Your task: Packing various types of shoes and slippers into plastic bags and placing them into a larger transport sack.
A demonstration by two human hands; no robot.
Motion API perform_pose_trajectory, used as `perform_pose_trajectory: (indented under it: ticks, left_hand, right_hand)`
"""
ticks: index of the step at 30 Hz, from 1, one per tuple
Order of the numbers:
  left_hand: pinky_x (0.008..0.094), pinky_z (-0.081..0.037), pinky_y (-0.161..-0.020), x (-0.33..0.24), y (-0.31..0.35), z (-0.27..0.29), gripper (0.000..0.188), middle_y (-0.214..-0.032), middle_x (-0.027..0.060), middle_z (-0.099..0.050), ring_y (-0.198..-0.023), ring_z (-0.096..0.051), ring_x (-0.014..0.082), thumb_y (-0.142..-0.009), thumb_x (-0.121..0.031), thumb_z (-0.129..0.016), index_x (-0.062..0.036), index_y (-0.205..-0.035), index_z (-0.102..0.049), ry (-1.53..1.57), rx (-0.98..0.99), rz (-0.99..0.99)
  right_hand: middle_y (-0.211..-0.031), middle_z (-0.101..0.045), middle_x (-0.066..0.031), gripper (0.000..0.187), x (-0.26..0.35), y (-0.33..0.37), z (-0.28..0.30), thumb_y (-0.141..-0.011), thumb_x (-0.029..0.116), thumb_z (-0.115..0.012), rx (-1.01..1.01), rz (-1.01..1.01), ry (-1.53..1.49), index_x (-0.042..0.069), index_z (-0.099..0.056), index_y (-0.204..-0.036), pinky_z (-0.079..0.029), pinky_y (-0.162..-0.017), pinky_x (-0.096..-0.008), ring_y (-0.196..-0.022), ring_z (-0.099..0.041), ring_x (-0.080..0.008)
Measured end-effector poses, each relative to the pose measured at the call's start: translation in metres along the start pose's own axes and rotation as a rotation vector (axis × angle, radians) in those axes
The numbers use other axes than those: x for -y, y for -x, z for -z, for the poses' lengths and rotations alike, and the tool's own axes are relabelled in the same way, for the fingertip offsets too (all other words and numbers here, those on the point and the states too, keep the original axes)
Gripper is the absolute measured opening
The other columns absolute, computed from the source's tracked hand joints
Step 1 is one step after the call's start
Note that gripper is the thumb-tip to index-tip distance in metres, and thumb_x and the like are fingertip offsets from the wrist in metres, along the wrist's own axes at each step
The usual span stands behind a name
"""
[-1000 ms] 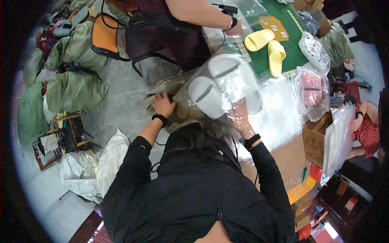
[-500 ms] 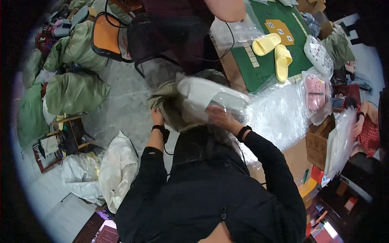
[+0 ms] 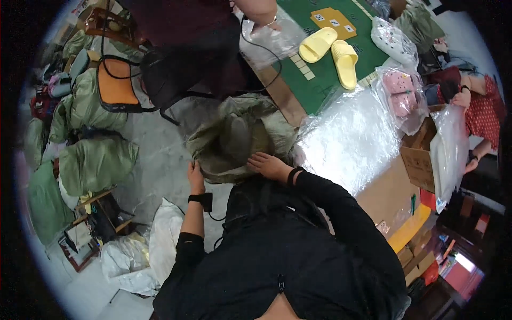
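A large olive-green sack point(image 3: 240, 133) stands open on the floor in front of me, its mouth slack. My left hand point(image 3: 195, 176) grips the sack's left rim. My right hand point(image 3: 269, 164) rests open on the near rim, fingers spread, holding nothing. Inside the sack a pale bagged item shows dimly. A stack of clear plastic bags point(image 3: 349, 136) lies on the table just right of my right hand.
A pair of yellow slippers point(image 3: 330, 50) lies on the green mat point(image 3: 325, 74). Bagged pink slippers point(image 3: 400, 96) and a cardboard box point(image 3: 418, 160) sit at right. Another person's hand point(image 3: 261, 16) holds a clear bag. Filled green sacks point(image 3: 96, 162) and a black chair point(image 3: 176, 74) stand at left.
The clear bag with white slippers that my hands held over the sack has gone down into it. My right hand is now empty on the rim.
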State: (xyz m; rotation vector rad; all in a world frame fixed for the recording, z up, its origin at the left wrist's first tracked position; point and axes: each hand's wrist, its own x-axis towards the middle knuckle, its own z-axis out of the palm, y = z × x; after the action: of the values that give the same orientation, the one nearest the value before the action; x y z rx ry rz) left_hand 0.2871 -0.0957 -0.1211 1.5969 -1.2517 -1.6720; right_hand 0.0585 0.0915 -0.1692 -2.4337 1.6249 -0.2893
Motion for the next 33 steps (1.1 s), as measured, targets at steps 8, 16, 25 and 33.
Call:
perform_pose_trajectory:
  ticks: [8,16,25,33]
  left_hand:
    - [0.0268,-0.041,-0.080,-0.049,0.001,0.014,0.024,-0.103,0.0070,-0.056,-0.091,-0.051,0.0139,-0.092,-0.017,-0.048,0.0004,-0.108,-0.052,0.304,0.026,-0.088]
    - [0.0268,-0.040,-0.067,-0.073,0.021,-0.001,0.018,-0.077,0.0036,-0.056,-0.071,-0.049,0.0154,-0.088,-0.014,-0.050,0.0033,-0.084,-0.053,-0.250,0.387,-0.207]
    - [0.0423,-0.038,-0.087,-0.059,-0.030,-0.011,0.033,-0.108,0.0237,-0.051,-0.101,-0.047,0.0407,-0.083,-0.012,-0.050,0.0054,-0.111,-0.046,-1.043,0.138,-0.369]
    - [0.0419,-0.031,-0.098,-0.098,0.009,-0.182,0.044,-0.125,0.0224,-0.044,-0.117,-0.040,0.0370,-0.087,-0.019,-0.052,0.0026,-0.124,-0.040,-0.870,0.739,-0.897]
  right_hand:
    - [-0.085,-0.060,-0.0156,0.020,0.019,0.030,-0.026,-0.081,0.016,-0.051,0.316,-0.461,-0.470,0.002,-0.057,-0.093,-0.046,-0.068,-0.0427,-0.078,-0.058,-0.0329]
    - [-0.079,-0.060,-0.0199,0.024,0.019,0.061,-0.015,-0.081,0.023,-0.052,0.236,-0.413,-0.794,0.000,-0.060,-0.077,-0.046,-0.064,-0.0440,-0.073,-0.058,-0.0352]
    - [-0.107,-0.058,-0.0146,0.027,0.034,0.091,-0.052,-0.082,0.018,-0.052,0.064,-0.439,-0.954,0.002,-0.057,-0.104,-0.044,-0.083,-0.0367,-0.103,-0.054,-0.0268]
    - [-0.105,-0.061,-0.0150,0.031,0.029,0.108,0.105,-0.077,0.010,-0.055,-0.595,-0.911,-1.114,0.004,-0.057,-0.108,-0.044,-0.084,-0.0357,-0.097,-0.057,-0.0270]
